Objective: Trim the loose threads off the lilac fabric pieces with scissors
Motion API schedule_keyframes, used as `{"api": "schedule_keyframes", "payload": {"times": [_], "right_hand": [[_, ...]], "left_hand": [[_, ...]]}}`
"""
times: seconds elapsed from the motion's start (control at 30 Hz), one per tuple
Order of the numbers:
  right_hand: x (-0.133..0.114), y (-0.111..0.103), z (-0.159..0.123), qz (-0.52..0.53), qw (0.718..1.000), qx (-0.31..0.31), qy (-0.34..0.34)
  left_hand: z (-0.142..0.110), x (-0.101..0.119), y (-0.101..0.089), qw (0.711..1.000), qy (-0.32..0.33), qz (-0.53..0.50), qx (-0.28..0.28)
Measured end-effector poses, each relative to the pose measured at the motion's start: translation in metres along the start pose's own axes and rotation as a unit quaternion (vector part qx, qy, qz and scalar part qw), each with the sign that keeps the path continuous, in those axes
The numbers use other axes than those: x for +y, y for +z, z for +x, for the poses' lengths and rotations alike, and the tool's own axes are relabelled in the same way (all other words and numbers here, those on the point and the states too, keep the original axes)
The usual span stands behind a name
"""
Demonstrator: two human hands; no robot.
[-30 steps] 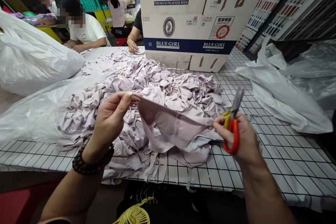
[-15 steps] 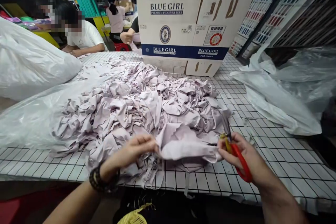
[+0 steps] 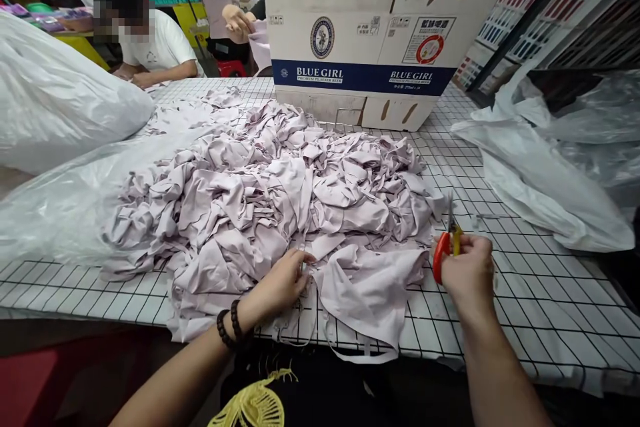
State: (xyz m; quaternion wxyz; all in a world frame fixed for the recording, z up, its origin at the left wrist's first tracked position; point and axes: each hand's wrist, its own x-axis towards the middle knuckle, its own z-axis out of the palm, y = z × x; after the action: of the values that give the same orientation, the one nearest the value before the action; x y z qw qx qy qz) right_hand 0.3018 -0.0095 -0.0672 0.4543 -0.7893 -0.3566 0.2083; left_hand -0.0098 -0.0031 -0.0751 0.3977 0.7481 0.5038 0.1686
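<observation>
My left hand (image 3: 285,280), a beaded bracelet at its wrist, pinches the left corner of a pale lilac fabric piece (image 3: 367,287). That piece lies spread at the table's near side, and a narrow strap loops from its lower edge. In my right hand (image 3: 467,267) are scissors (image 3: 453,230) with red and yellow handles, blades pointing up and away. They sit just right of the fabric piece, apart from my left hand. A large heap of similar lilac fabric pieces (image 3: 260,193) covers the table beyond both hands.
A Blue Girl beer carton (image 3: 340,40) stands behind the heap. Clear plastic bags (image 3: 65,100) lie at left, and a white plastic bag (image 3: 545,180) at right. The table's grid cloth (image 3: 530,293) shows at right. Other people work across the table, one person (image 3: 155,47) seated at left.
The fabric piece, earlier stretched between both hands, now lies lower and flatter. My right hand has left its right end and moved slightly right and up; the scissors have turned upright.
</observation>
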Motion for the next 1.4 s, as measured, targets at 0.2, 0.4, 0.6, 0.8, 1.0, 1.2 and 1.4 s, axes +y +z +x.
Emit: {"api": "schedule_keyframes", "payload": {"times": [0.2,0.4,0.6,0.8,1.0,1.2,1.4], "right_hand": [[-0.017,0.044,-0.086,0.008,0.968,-0.251,0.012],[-0.033,0.052,-0.086,0.105,0.958,-0.264,-0.030],[-0.079,0.027,-0.054,0.221,0.925,-0.301,-0.067],[-0.130,0.030,-0.052,0.274,0.875,-0.380,-0.118],[-0.144,0.039,-0.045,0.280,0.861,-0.396,-0.155],[-0.115,0.058,-0.027,0.213,0.904,-0.353,-0.111],[-0.084,0.056,-0.026,0.183,0.936,-0.286,-0.091]], "left_hand": [[0.009,-0.016,0.010,1.000,-0.002,-0.012,-0.025],[0.011,-0.011,0.012,0.998,-0.018,-0.064,0.011],[-0.001,0.011,0.004,0.966,-0.013,-0.251,-0.063],[-0.019,0.024,0.005,0.785,-0.068,-0.581,-0.205],[-0.042,0.031,0.001,0.621,-0.086,-0.756,-0.190],[-0.045,0.042,-0.004,0.740,-0.084,-0.654,-0.130],[-0.034,0.060,-0.014,0.872,-0.065,-0.484,0.013]]}}
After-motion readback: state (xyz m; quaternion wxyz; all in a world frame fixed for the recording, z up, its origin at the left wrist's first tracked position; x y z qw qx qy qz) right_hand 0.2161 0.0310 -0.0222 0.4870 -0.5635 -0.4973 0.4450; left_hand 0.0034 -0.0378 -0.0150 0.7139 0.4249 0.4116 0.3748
